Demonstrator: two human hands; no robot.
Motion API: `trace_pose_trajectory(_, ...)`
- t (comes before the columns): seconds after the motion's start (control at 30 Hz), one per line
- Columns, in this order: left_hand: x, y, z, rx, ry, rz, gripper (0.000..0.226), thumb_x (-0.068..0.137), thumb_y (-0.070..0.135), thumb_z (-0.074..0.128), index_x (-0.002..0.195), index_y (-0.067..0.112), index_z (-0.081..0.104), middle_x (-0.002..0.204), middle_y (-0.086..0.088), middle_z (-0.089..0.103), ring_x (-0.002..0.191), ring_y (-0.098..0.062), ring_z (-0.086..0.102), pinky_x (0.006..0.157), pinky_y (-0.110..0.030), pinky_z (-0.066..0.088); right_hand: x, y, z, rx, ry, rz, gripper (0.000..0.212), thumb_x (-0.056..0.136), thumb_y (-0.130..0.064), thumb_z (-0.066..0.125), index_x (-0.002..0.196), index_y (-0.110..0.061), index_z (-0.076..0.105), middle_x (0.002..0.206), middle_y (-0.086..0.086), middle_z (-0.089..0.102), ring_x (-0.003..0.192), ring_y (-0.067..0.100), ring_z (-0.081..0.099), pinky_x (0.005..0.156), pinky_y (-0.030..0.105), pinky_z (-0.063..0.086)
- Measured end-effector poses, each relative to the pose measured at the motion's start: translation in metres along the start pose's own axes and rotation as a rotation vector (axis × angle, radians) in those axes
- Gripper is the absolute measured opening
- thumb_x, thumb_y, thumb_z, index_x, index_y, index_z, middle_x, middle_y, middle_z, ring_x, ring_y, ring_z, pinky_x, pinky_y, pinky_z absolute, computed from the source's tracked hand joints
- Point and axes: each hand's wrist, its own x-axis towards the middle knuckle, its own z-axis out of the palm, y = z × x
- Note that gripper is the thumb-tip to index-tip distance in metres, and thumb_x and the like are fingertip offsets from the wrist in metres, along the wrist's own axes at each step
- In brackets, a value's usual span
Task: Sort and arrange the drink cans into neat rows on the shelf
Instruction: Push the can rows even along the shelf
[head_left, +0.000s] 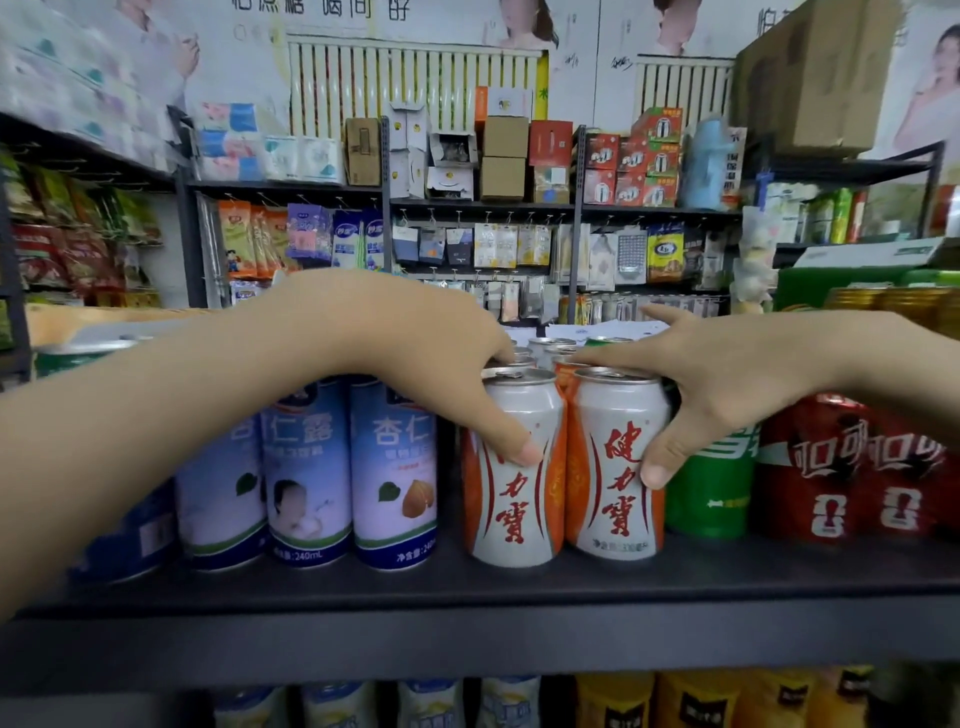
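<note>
L hand (415, 364) fingers wrapped round L Jianlibao can (511, 499); R hand (727, 384) grasping R Jianlibao can (615, 483); almond-milk cans (395, 478) at 9 o'clock.

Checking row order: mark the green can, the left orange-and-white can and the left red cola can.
green can (711, 499), head view, lower body.
left orange-and-white can (511, 519), head view, lower label.
left red cola can (821, 483), head view, label.
</note>
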Motion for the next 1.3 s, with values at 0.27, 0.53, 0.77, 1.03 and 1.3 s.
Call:
trace_pose_trajectory(0.27, 0.01, -0.014, -0.018, -0.049, -0.027, 0.032, 0.095, 0.059, 0.079, 0.018, 0.141, 0.035, 0.039, 0.139, 0.013, 0.047, 0.118, -0.006, 0.048, 0.1, -0.026, 0.032, -0.012, -0.001, -0.044, 0.408, -0.353, 0.088, 0.111, 0.046, -0.091, 0.052, 0.142, -0.054, 0.011, 0.149, -0.027, 0.018, 0.138, 0.0, 0.014, 0.114, 0.031, 0.013)
trace_pose_trajectory(0.53, 0.067, -0.06, -0.014, -0.076, -0.083, -0.016, 0.046, 0.099, 0.041, 0.037, 0.143, 0.029, 0.039, 0.145, 0.014, 0.04, 0.123, 0.001, 0.038, 0.097, -0.016, 0.021, 0.029, 0.035, -0.039, 0.672, -0.264, 0.106, 0.05, 0.087, -0.061, 0.031, 0.133, -0.046, 0.043, 0.128, -0.032, 0.042, 0.115, -0.012, 0.041, 0.105, 0.023, 0.022)
trace_pose_trajectory(0.77, 0.107, -0.065, -0.008, -0.096, -0.23, 0.02, 0.046, 0.092, 0.042, 0.053, 0.137, 0.03, 0.048, 0.129, 0.011, 0.058, 0.109, -0.007, 0.054, 0.091, -0.021, 0.039, 0.075, 0.052, -0.021, 0.445, -0.464, 0.022, 0.052, 0.094, -0.01, 0.055, 0.139, -0.033, 0.043, 0.127, -0.013, 0.059, 0.109, 0.001, 0.056, 0.097, 0.024, 0.044)
trace_pose_trajectory(1.03, 0.121, -0.066, -0.009, -0.174, -0.207, -0.001, 0.043, 0.088, 0.047, 0.058, 0.124, 0.024, 0.06, 0.111, 0.01, 0.064, 0.097, -0.007, 0.058, 0.087, -0.023, 0.043, 0.091, 0.054, -0.011, 0.354, -0.361, -0.044, 0.052, 0.088, -0.032, 0.064, 0.136, -0.037, 0.045, 0.099, -0.017, 0.06, 0.094, 0.007, 0.058, 0.085, 0.024, 0.042)
trace_pose_trajectory(1.3, 0.124, -0.072, -0.016, -0.209, -0.167, -0.022, 0.045, 0.09, 0.053, 0.05, 0.122, 0.025, 0.062, 0.117, 0.007, 0.066, 0.107, -0.007, 0.059, 0.101, -0.034, 0.042, 0.089, 0.063, -0.025, 0.464, -0.442, 0.024, 0.045, 0.093, -0.031, 0.056, 0.136, -0.032, 0.045, 0.109, -0.021, 0.057, 0.103, -0.002, 0.053, 0.082, 0.012, 0.037)
